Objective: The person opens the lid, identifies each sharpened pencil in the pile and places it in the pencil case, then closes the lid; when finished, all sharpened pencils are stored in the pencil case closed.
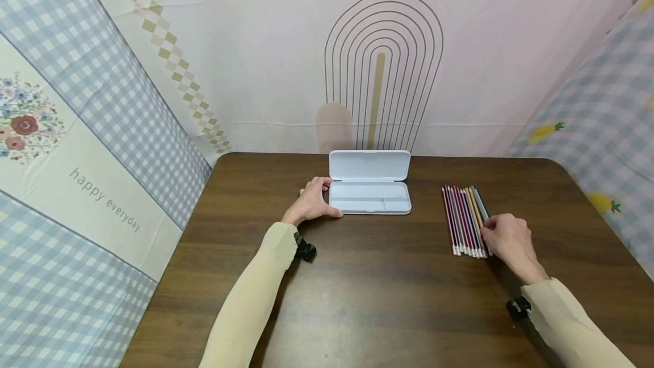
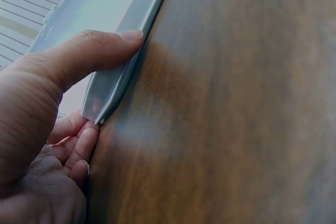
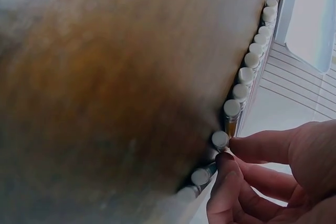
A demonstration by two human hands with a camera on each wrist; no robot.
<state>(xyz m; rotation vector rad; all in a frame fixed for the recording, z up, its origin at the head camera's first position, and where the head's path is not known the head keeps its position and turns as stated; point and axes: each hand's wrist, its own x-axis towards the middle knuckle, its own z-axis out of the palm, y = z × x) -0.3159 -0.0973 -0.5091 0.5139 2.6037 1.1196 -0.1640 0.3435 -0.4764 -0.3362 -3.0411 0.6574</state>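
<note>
A pale blue-white pencil case (image 1: 352, 189) lies open on the table, its lid (image 1: 369, 164) raised at the back and dividers inside. My left hand (image 1: 311, 202) holds its left end, with the thumb (image 2: 102, 45) on the front edge and the fingers curled at the end. To the right of the case, several pencils (image 1: 462, 220) lie side by side in a row, white erasers towards me. At the row's right side, my right hand (image 1: 511, 240) pinches one pencil (image 3: 220, 139) near its eraser between thumb and forefinger.
The brown wooden table (image 1: 388, 288) reaches back to a printed cloth (image 1: 271, 67). Checked cloths hang at the left and right sides. A small black camera (image 1: 305, 250) is strapped to each wrist.
</note>
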